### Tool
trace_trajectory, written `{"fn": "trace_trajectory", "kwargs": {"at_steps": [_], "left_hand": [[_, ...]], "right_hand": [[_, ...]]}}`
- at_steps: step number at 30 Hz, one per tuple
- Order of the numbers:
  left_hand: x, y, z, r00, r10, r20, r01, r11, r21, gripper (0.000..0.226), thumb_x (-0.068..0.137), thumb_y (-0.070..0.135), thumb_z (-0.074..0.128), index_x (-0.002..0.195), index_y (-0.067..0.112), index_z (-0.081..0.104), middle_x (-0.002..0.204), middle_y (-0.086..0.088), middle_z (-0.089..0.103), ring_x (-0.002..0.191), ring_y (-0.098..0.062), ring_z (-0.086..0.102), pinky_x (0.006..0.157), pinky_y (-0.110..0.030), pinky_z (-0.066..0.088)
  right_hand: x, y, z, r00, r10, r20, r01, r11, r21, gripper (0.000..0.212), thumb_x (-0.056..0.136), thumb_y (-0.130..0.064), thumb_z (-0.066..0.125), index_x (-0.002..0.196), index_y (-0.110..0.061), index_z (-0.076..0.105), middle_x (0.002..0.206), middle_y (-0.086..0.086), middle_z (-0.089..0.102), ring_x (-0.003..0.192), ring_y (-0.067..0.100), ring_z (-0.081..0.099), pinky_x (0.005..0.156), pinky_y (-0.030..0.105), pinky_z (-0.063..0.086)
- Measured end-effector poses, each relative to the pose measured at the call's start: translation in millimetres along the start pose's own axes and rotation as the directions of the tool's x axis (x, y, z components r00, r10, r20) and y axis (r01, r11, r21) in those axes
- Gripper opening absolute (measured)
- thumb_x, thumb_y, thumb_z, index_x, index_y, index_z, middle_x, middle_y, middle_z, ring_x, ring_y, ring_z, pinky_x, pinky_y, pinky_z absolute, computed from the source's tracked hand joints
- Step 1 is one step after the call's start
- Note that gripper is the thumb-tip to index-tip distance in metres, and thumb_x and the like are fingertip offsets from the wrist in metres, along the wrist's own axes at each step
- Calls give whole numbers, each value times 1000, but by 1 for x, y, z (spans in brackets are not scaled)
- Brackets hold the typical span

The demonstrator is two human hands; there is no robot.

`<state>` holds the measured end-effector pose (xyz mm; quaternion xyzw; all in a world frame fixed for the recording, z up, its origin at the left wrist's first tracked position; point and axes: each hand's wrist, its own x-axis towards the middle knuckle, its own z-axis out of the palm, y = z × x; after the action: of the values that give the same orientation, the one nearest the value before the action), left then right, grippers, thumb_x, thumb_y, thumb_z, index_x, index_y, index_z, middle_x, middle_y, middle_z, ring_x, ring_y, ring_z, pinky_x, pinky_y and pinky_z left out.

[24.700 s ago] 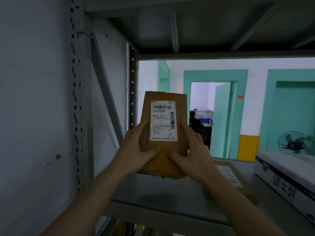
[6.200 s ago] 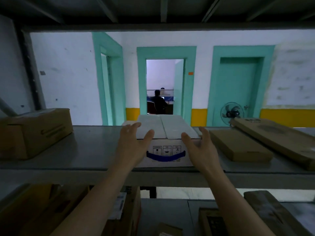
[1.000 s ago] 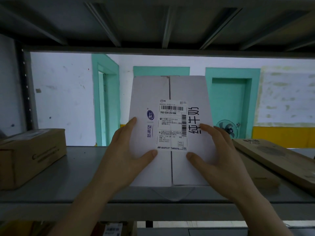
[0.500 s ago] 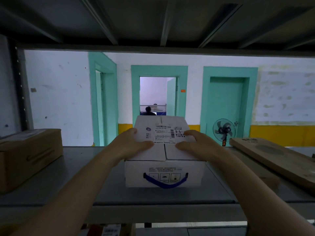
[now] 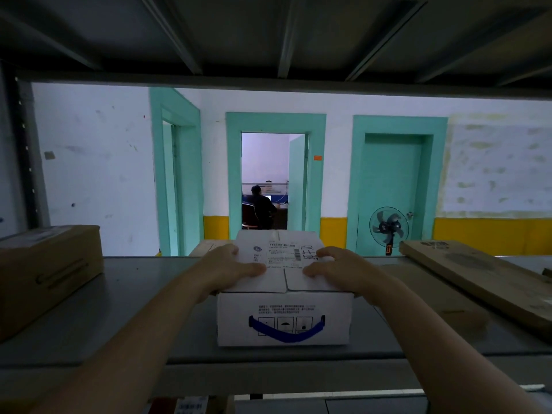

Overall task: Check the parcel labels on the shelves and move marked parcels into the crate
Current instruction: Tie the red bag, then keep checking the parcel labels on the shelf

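At far left a brown carton [image 5: 44,273] sits on the grey shelf [image 5: 143,294], its near end close to the front lip, with a bare strip of shelf between it and our white parcel [image 5: 283,318]. Our left forearm reaches up and forward; the left hand [image 5: 230,268] lies over the parcel's top left edge, fingers fairly flat, thumb pointing inward. The parcel stands flat, just back from the shelf lip, its shipping label [image 5: 283,253] facing up. Our right hand [image 5: 337,270] mirrors it on the top right edge, seemingly pressing more than gripping. Right of it lie a flat brown box [image 5: 433,300] and a long flat carton [image 5: 484,276].
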<state>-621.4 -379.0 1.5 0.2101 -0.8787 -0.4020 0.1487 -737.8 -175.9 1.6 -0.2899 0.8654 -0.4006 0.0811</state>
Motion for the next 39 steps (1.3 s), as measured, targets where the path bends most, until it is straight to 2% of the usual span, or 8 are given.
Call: {"fn": "trace_trajectory", "kwargs": {"at_steps": [9, 13, 18, 22, 25, 28, 33, 39], "left_hand": [[7, -9, 2, 999, -28, 22, 28, 1000, -7, 73, 86, 48, 69, 145, 15, 40, 123, -6, 56, 92, -18, 64, 77, -34, 58], [12, -9, -4, 1000, 7, -29, -7, 1000, 7, 77, 86, 54, 66, 147, 15, 37, 136, -10, 54, 100, -20, 60, 77, -34, 54], [13, 18, -1, 960, 230, -161, -211, 969, 127, 72, 90, 55, 60, 147, 15, 39, 145, -6, 48, 116, -18, 51, 90, -30, 42], [5, 53, 23, 916, 367, -163, -362, 930, 59, 62, 91, 53, 60, 141, 21, 46, 134, -1, 56, 109, -15, 56, 90, -32, 48], [-4, 81, 47, 883, 453, -124, -452, 891, 37, 55, 92, 50, 59, 139, 23, 48, 131, 1, 58, 100, -15, 60, 78, -28, 48], [-8, 105, 75, 865, 500, -45, -496, 865, 71, 56, 92, 54, 57, 138, 25, 47, 130, 2, 58, 103, -16, 60, 86, -31, 48], [-11, 134, 133, 879, 473, 58, -477, 872, 108, 64, 90, 60, 56, 143, 27, 41, 138, -2, 53, 117, -18, 56, 98, -38, 49], [-9, 150, 212, 934, 320, 158, -347, 918, 190, 65, 93, 52, 57, 148, 25, 35, 145, -6, 47, 117, -16, 50, 92, -30, 42]], "right_hand": [[6, 8, 5, 1000, 10, -12, -10, 1000, 13, 67, 90, -45, 65, 147, -18, 41, 143, 9, 46, 96, 15, 55, 76, 30, 50], [9, 13, -1, 996, -32, -82, 31, 999, -18, 73, 89, -51, 65, 149, -20, 39, 148, 8, 45, 106, 17, 52, 68, 26, 45], [-10, 23, -25, 963, -70, -262, 61, 997, -41, 65, 87, -56, 63, 144, -28, 47, 142, 2, 50, 121, 21, 53, 101, 45, 47], [-30, 40, -55, 916, -102, -389, 55, 990, -129, 57, 89, -55, 61, 140, -32, 48, 138, -3, 54, 114, 14, 54, 90, 33, 44], [-45, 53, -77, 901, -64, -428, -15, 984, -179, 57, 90, -53, 61, 141, -30, 49, 136, 1, 57, 115, 18, 57, 97, 41, 49], [-61, 70, -95, 898, -33, -438, -66, 976, -208, 58, 93, -49, 60, 144, -25, 46, 139, 6, 55, 119, 23, 56, 99, 44, 49], [-71, 109, -126, 917, -38, -398, -90, 951, -297, 59, 96, -39, 58, 148, -18, 40, 145, 5, 50, 128, 21, 50, 100, 34, 41], [-58, 168, -157, 949, -23, -314, -129, 882, -453, 67, 90, -56, 55, 148, -29, 35, 144, 4, 49, 121, 23, 51, 88, 31, 38]]}}
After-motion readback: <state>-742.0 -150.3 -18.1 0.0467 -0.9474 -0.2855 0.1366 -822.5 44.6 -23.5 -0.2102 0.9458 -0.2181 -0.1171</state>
